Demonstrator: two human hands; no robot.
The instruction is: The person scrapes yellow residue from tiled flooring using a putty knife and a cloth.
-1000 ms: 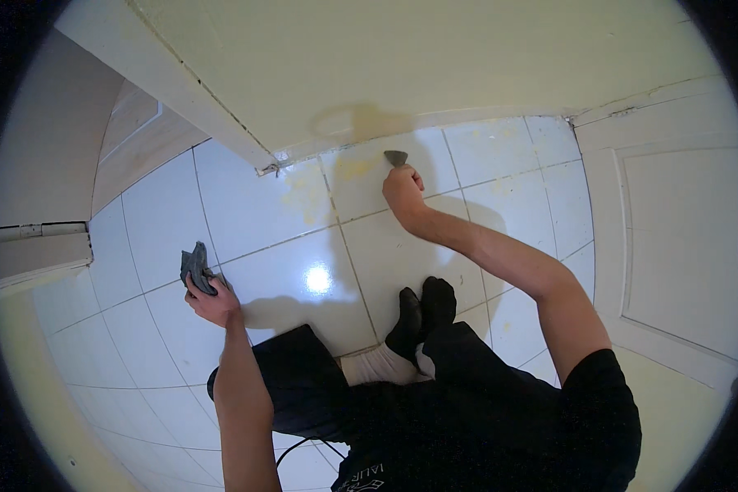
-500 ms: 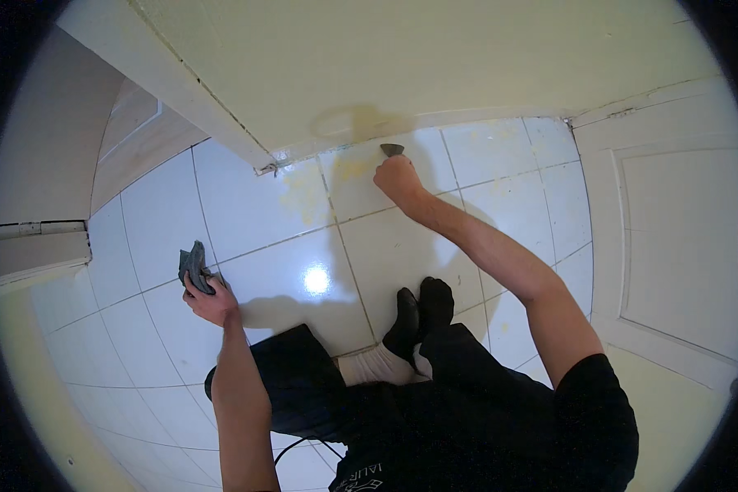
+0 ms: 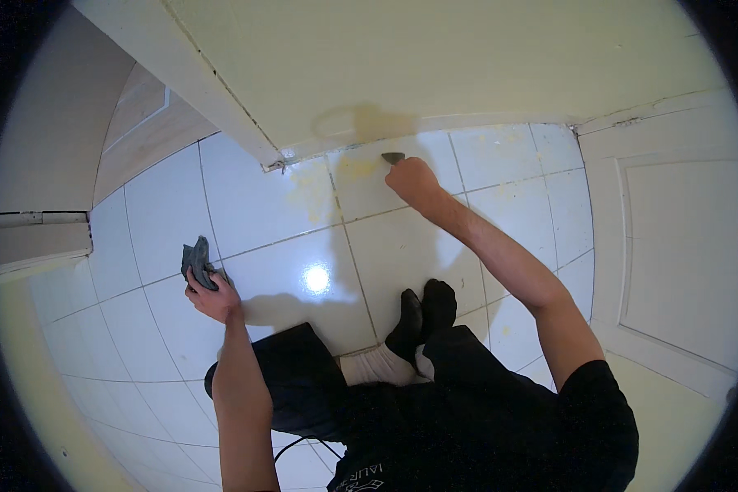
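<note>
My right hand [image 3: 413, 179] is closed round the handle of a small putty knife [image 3: 393, 157], whose dark metal blade points left, over the tiles just short of the wall. The fist hides the handle. Whether the blade touches the floor I cannot tell. Yellowish stains [image 3: 357, 169] mark the white tile beside the blade. Out to the left, my left hand [image 3: 214, 297] grips a crumpled dark grey cloth [image 3: 197, 261] above the tiled floor [image 3: 262, 213].
A cream wall [image 3: 467, 57] runs along the far side, ending in a door frame [image 3: 254, 143] at left. To the right stands a white panelled door [image 3: 672, 238]. My feet in dark socks [image 3: 439, 305] rest on the tiles close to my body.
My right hand has drawn slightly to the right and toward me with the putty knife, and its blade has turned a little. My left hand still grips the cloth, nearly unmoved.
</note>
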